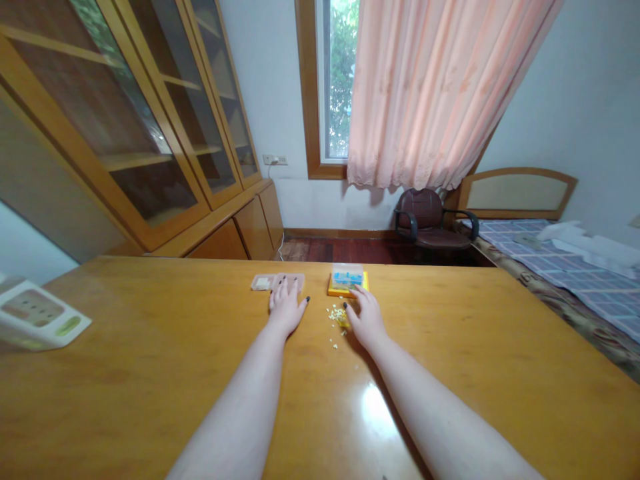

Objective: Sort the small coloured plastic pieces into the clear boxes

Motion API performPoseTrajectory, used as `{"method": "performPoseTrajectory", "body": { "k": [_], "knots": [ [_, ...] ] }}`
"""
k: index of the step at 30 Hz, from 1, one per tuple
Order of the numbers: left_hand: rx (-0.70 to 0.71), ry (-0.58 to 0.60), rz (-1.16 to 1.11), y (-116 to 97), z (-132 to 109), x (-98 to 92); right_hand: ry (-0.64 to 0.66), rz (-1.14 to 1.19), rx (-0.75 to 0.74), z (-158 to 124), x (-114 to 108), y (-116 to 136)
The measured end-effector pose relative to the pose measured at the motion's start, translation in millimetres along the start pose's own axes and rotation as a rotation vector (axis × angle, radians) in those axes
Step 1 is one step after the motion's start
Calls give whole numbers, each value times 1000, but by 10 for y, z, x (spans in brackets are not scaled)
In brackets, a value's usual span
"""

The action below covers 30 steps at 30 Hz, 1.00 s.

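My left hand [287,308] lies with its fingers spread over a clear plastic case [299,279] that stands open on the table. Something pale sits in the case's left part [263,283]. My right hand [367,318] has its thumb and fingers apart, with fingertips at the near edge of a yellow tray or box [332,292]. A clear container with blue pieces [347,275] rests on that yellow base. Beside my right thumb are many tiny pale bits [335,313], scattered around a small yellow item [343,322] that my hand partly hides.
The wooden table [150,373] fills the foreground. At its left edge stands a white plastic object [43,313] with a green oval. Beyond are a glass-door cabinet [165,120], a pink curtain [430,93], an armchair [425,217] and a bed [560,260] on the right.
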<state>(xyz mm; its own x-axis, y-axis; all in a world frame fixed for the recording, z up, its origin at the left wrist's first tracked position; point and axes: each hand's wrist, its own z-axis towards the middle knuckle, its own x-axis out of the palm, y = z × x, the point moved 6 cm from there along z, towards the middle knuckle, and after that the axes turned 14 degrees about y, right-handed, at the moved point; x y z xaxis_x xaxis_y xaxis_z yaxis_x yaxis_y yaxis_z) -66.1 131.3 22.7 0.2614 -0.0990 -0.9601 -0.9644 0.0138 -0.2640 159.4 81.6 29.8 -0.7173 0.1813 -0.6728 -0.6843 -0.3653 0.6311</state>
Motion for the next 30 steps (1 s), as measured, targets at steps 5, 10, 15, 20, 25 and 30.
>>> {"method": "performPoseTrajectory", "body": {
  "k": [5,10,15,20,25,30],
  "knots": [
    [328,-10,-176,-347,-123,-3,-131,144,18,30,-90,-127],
    [576,171,-587,-628,-254,99,-91,274,87,89,-79,-316],
    [611,282,-886,-726,-264,187,0,377,49,141,-10,-353],
    [645,323,-994,-757,-261,205,-7,500,40,184,36,-403],
    [641,312,-1012,-752,-282,184,-91,514,57,177,-1,-469],
    [554,229,-1054,-671,-192,206,-80,384,111,159,-19,-476]
  ]
}}
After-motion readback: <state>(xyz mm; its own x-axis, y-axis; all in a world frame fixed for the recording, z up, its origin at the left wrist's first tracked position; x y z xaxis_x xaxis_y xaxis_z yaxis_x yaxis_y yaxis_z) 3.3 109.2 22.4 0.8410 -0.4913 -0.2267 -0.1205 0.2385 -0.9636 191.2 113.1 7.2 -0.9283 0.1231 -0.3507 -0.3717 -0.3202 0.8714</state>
